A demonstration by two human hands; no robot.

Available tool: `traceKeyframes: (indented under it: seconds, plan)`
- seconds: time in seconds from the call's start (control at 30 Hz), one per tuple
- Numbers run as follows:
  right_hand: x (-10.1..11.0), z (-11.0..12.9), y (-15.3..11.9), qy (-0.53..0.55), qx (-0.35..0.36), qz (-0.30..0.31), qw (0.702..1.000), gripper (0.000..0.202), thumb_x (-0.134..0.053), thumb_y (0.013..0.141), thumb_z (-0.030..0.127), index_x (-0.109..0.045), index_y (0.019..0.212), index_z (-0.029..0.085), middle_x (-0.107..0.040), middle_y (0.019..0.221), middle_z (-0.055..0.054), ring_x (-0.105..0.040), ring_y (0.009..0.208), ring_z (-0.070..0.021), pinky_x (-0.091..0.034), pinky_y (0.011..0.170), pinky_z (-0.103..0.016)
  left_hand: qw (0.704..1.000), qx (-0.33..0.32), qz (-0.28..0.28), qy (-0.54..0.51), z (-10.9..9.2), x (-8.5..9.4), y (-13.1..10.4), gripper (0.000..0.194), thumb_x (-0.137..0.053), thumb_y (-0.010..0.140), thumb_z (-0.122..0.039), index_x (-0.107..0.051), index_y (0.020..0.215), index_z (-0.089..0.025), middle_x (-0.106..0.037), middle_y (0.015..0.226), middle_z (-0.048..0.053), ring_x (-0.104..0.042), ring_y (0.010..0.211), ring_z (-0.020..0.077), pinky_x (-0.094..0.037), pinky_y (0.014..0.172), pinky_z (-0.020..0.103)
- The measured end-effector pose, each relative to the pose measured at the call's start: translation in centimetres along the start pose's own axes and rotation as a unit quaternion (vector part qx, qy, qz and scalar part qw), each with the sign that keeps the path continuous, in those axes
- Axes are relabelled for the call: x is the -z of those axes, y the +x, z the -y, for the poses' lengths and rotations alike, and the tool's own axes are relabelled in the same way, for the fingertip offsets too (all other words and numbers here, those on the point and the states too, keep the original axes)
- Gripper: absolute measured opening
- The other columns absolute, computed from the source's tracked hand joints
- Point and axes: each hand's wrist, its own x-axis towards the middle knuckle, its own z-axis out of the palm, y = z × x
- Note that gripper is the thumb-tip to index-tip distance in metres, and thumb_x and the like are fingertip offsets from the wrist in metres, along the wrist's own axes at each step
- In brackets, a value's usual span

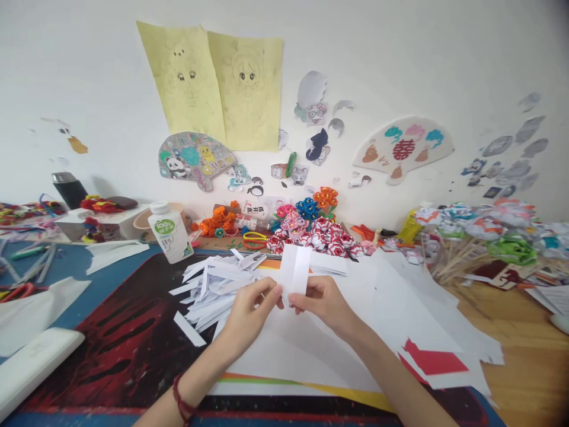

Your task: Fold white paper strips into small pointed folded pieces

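Observation:
A small folded white paper (295, 267) stands upright between my two hands, with a lengthwise crease showing. My left hand (254, 305) pinches its lower left edge between thumb and fingers. On the lower right, my right hand (322, 301) grips the same paper with thumb and curled fingers. Beneath both hands lie large white sheets (311, 350), with orange, green and yellow edges showing at the front. A loose pile of narrow folded white strips (213, 290) is just left of my left hand.
Behind are a white bottle (171, 232), red-and-white flowers (326, 237) and orange flowers (217, 221). A long white case (38, 367) lies front left. On the right are a red paper piece (438, 360) and flowers on sticks (457, 255). Scissors (18, 292) are far left.

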Motion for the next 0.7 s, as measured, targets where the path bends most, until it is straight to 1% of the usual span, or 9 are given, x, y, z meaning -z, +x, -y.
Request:
traceKeyframes:
  seconds: [0.13, 0.27, 0.43, 0.6, 0.7]
  plan:
    - [0.07, -0.12, 0.02, -0.012, 0.007, -0.016, 1.0, 0.012, -0.069, 0.077, 0.025, -0.072, 0.077, 0.014, -0.066, 0.068, -0.003, -0.057, 0.061, -0.0122, -0.047, 0.057, -0.023, 1.0, 0.008, 0.025, 0.008, -0.34, -0.21, -0.07, 0.034, -0.049, 0.09, -0.037, -0.06, 0.065, -0.016, -0.063, 0.063, 0.001, -0.054, 0.06, 0.0125, -0.038, 0.058, 0.022]
    - [0.18, -0.27, 0.03, -0.01, 0.006, -0.026, 1.0, 0.014, -0.069, 0.077, 0.028, -0.071, 0.075, 0.014, -0.066, 0.067, -0.003, -0.056, 0.059, -0.0119, -0.046, 0.056, -0.023, 0.999, 0.017, 0.035, -0.022, -0.35, -0.44, -0.14, 0.032, -0.053, 0.088, -0.039, -0.061, 0.068, -0.016, -0.065, 0.065, 0.002, -0.055, 0.06, 0.013, -0.038, 0.057, 0.022]
    - [0.01, -0.33, -0.05, -0.007, -0.001, -0.045, 0.999, 0.017, -0.07, 0.076, 0.03, -0.071, 0.074, 0.014, -0.065, 0.067, -0.003, -0.056, 0.059, -0.0127, -0.046, 0.056, -0.024, 0.998, 0.024, 0.027, -0.06, -0.18, -0.49, -0.09, 0.03, -0.055, 0.087, -0.039, -0.06, 0.069, -0.015, -0.061, 0.062, 0.001, -0.051, 0.057, 0.0115, -0.037, 0.055, 0.021]
    - [-0.21, -0.4, -0.07, -0.012, -0.001, -0.052, 0.999, 0.019, -0.069, 0.078, 0.032, -0.071, 0.074, 0.013, -0.065, 0.069, -0.004, -0.056, 0.059, -0.0132, -0.046, 0.056, -0.025, 0.999, 0.013, 0.022, -0.034, -0.32, -0.31, -0.14, 0.032, -0.055, 0.087, -0.038, -0.06, 0.065, -0.015, -0.059, 0.059, 0.0, -0.048, 0.056, 0.0112, -0.036, 0.057, 0.022]
    - [-0.27, -0.27, -0.02, -0.017, 0.001, -0.061, 0.998, 0.018, -0.069, 0.078, 0.031, -0.071, 0.074, 0.013, -0.065, 0.068, -0.004, -0.056, 0.058, -0.0126, -0.046, 0.055, -0.024, 0.999, 0.017, 0.024, -0.025, -0.52, -0.28, -0.16, 0.032, -0.054, 0.088, -0.037, -0.062, 0.067, -0.015, -0.062, 0.062, 0.001, -0.05, 0.057, 0.0119, -0.036, 0.058, 0.022]
